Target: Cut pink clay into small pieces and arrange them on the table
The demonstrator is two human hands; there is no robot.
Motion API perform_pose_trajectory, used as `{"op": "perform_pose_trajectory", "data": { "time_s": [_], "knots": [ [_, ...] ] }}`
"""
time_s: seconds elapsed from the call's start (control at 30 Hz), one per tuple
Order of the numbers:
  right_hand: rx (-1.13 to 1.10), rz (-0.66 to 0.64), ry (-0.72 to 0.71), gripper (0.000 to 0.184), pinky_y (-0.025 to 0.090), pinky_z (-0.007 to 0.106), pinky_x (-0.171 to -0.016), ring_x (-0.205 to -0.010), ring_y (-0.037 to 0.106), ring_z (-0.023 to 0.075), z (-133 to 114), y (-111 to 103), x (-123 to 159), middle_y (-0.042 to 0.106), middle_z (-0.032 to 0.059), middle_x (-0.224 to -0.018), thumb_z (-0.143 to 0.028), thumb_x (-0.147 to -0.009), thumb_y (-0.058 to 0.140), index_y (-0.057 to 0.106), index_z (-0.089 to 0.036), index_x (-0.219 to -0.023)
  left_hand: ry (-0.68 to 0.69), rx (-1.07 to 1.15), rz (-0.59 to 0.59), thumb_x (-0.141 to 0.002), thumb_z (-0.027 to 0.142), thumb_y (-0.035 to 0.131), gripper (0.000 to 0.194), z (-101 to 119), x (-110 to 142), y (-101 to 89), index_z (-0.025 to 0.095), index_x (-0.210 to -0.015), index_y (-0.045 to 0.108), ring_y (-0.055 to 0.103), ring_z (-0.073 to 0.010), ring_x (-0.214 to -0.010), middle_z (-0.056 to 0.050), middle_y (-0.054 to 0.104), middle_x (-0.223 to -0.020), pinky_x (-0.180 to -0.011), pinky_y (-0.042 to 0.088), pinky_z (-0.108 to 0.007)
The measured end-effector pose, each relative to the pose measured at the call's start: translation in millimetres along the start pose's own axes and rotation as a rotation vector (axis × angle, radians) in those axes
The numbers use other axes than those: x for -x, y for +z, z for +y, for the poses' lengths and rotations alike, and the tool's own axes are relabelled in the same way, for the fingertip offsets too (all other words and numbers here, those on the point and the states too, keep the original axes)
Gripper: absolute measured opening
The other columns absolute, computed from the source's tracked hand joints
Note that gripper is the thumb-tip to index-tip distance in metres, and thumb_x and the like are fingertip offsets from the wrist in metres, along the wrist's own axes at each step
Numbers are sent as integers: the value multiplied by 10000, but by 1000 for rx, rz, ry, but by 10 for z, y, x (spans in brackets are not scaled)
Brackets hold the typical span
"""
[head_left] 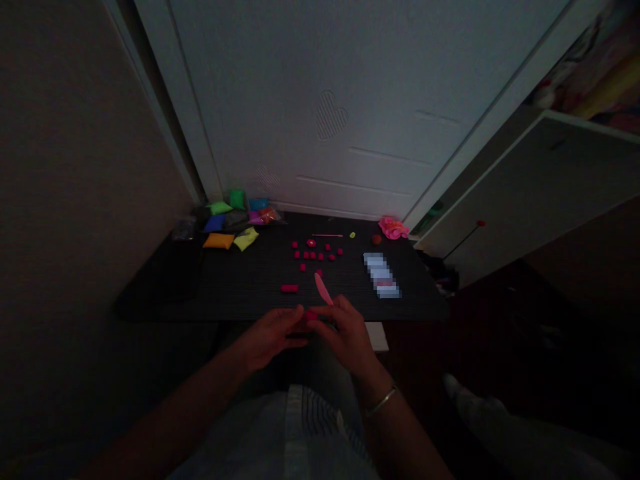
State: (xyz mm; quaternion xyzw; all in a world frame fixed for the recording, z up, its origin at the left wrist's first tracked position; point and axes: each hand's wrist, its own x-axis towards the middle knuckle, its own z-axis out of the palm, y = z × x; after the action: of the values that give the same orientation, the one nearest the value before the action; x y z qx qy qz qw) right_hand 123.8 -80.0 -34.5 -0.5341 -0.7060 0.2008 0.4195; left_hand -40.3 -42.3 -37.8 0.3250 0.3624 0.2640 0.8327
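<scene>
Just in front of the table's near edge, my right hand (345, 331) pinches a small crimson lump of modelling clay (311, 315) between thumb and forefinger. A pink plastic knife (323, 289) is also held in this hand, its blade pointing up and left over the table. My left hand (273, 333) is beside the lump, thumb and fingers apart; whether it touches the clay I cannot tell. A crimson clay roll (289, 289) lies on the table ahead of it. Beyond are several small crimson clay pieces (313, 255) in loose rows, one partly behind the knife tip.
On the dark table (240, 280) several coloured clay packets (219, 241) lie at back left. A thin pink stick (327, 235) lies at the back. To the right are a blurred-out phone-like rectangle (381, 275), a dark red ball (377, 239) and pink crumpled material (393, 227). A white panel (300, 133) rises behind.
</scene>
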Motion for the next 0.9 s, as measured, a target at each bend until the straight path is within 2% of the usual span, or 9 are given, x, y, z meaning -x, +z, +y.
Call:
{"op": "perform_pose_trajectory", "data": {
  "time_s": [0.1,0.2,0.4,0.6,0.7,0.8,0.9],
  "knots": [
    [-68,14,8,210,432,215,-571,-660,508,101,22,26,17,479,-8,-748,-315,-756,605,638,-238,-949,6,-5,-9,-641,331,697,231,5,-2,-1,152,-785,672,573,-168,-819,-50,657,-827,-787,425,-332],
    [-23,-3,-42,282,442,231,-600,-700,515,115,31,42,34,491,0,-770,-324,-742,620,615,-244,-1012,19,-52,24,-633,295,704,207,2,-8,15,143,-771,678,577,-159,-788,-48,658,-802,-791,421,-315],
    [89,-4,-67,207,432,218,-575,-664,508,106,53,60,42,483,3,-745,-331,-778,578,639,-224,-944,28,-67,58,-643,323,682,213,-9,0,50,133,-740,676,581,-175,-792,-62,662,-793,-765,429,-316],
    [126,-27,-85,363,463,246,-632,-741,534,129,47,71,54,501,21,-829,-334,-761,595,556,-240,-1109,71,-141,145,-627,287,686,176,6,-40,40,125,-696,676,579,-152,-714,-50,663,-726,-744,420,-288],
    [168,-36,-72,310,463,248,-636,-732,539,127,13,67,59,507,21,-825,-320,-778,568,574,-242,-1078,107,-211,141,-635,322,675,216,2,-55,33,128,-728,681,584,-172,-747,-66,675,-764,-735,414,-289],
    [184,-5,-59,231,452,234,-610,-697,535,120,7,61,54,507,18,-787,-307,-796,542,611,-234,-1004,132,-312,128,-670,394,632,285,22,-51,28,133,-772,683,581,-193,-775,-76,680,-795,-706,408,-291],
    [200,108,2,218,443,235,-606,-696,532,124,97,45,-3,509,19,-789,-326,-784,557,620,-232,-970,244,-467,211,-680,438,606,340,108,-67,-17,165,-871,676,568,-226,-857,-75,672,-909,-750,397,-321]
  ]
}}
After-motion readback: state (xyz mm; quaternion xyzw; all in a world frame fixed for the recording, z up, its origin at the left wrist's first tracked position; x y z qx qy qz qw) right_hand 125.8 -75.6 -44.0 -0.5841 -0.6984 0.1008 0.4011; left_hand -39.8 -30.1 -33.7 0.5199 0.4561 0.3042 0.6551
